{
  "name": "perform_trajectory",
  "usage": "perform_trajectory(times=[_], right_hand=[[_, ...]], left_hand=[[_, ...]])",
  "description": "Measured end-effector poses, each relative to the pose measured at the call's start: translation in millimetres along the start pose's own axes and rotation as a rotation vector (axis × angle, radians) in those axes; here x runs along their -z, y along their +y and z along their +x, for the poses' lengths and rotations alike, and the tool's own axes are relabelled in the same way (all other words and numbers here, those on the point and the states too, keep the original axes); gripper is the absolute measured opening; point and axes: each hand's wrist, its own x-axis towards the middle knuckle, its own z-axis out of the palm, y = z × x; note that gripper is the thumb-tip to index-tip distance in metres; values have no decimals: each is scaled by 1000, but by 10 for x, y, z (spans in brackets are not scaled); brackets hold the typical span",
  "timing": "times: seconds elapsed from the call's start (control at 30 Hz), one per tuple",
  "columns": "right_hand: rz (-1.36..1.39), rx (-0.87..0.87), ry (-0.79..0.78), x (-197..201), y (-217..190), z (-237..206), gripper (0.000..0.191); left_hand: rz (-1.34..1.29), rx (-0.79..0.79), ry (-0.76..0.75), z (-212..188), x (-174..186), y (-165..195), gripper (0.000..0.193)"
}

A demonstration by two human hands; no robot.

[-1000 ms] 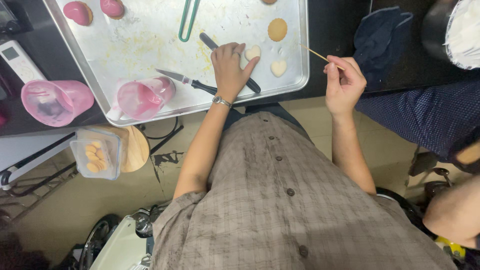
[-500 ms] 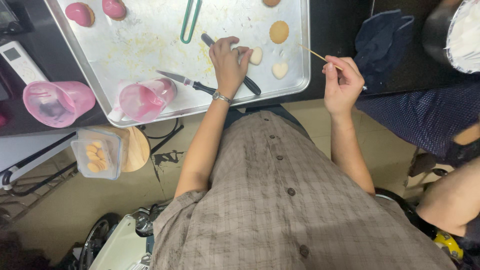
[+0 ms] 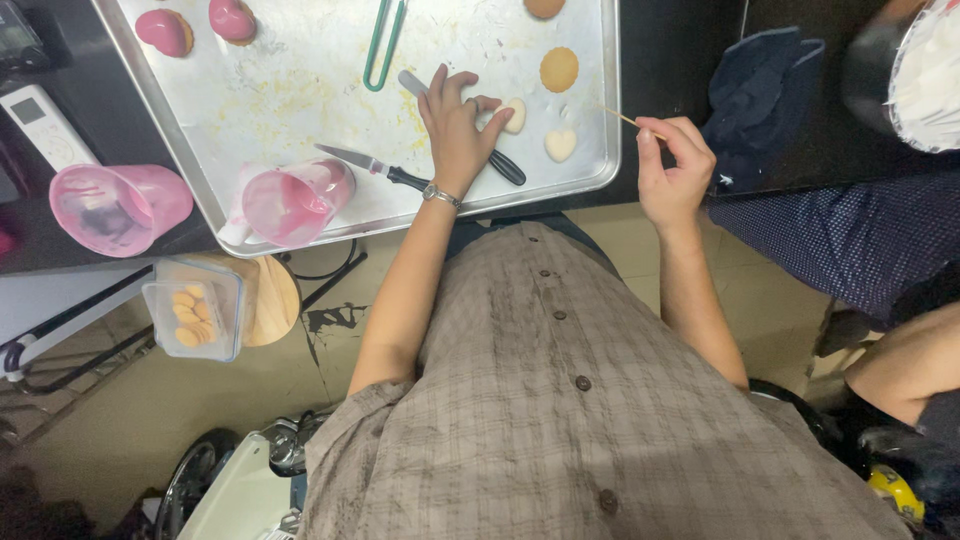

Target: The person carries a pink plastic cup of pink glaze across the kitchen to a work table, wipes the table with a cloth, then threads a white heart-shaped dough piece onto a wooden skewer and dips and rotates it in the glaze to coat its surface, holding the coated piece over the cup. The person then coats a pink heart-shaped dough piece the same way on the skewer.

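Our left hand (image 3: 457, 130) lies palm down on the metal baking tray (image 3: 300, 90), fingers spread, the fingertips (image 3: 492, 104) pinching a pale iced cookie (image 3: 514, 114) near the tray's right end. A watch band sits at the wrist. Under the hand runs a black-handled spatula (image 3: 505, 165), its blade end showing above the fingers and its handle pointing toward the tray's near rim.

Our right hand (image 3: 672, 165) hovers just off the tray's right edge, over the dark counter, thumb and fingers closed on a thin wooden skewer (image 3: 625, 118) whose tip reaches in over the tray's right rim.

On the tray, just beside the pinched cookie, lies a white heart-shaped cookie (image 3: 560, 145), close to the near right corner. Beyond it sits a plain round cookie (image 3: 559, 69), and another round one is cut off at the top edge. A small knife (image 3: 365, 165) lies left of the left wrist, blade pointing toward the tray's left side. A pink cup (image 3: 295, 200) lies tipped at the tray's near left corner. Green tongs (image 3: 382, 45) rest at the tray's far middle. Two pink iced cookies (image 3: 165, 30) sit at the far left corner.

Off the tray's left side, a second pink cup (image 3: 118, 208) lies on the counter. Below the tray's near left corner, a clear container of round cookies (image 3: 193, 308) sits on a wooden stool. Off the right side, a dark blue cloth (image 3: 765, 90) lies on the counter.
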Motion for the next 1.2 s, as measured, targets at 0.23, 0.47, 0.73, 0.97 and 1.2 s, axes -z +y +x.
perform_trajectory(times=[0.23,0.47,0.73,0.97,1.2], right_hand=[[-66,25,-10,-51,19,13,7],[-109,59,-19,-52,-2,64,6],[-125,73,-22,-74,-50,80,6],[-123,72,-24,-80,-32,70,6],[-142,71,-24,-77,-11,65,6]], left_hand=[[7,-53,-14,10,49,6,35],[-19,-24,-30,34,91,-29,28],[36,-153,10,4,82,-22,43],[59,-148,-69,44,114,30,44],[50,-139,-80,123,31,-175,25]])
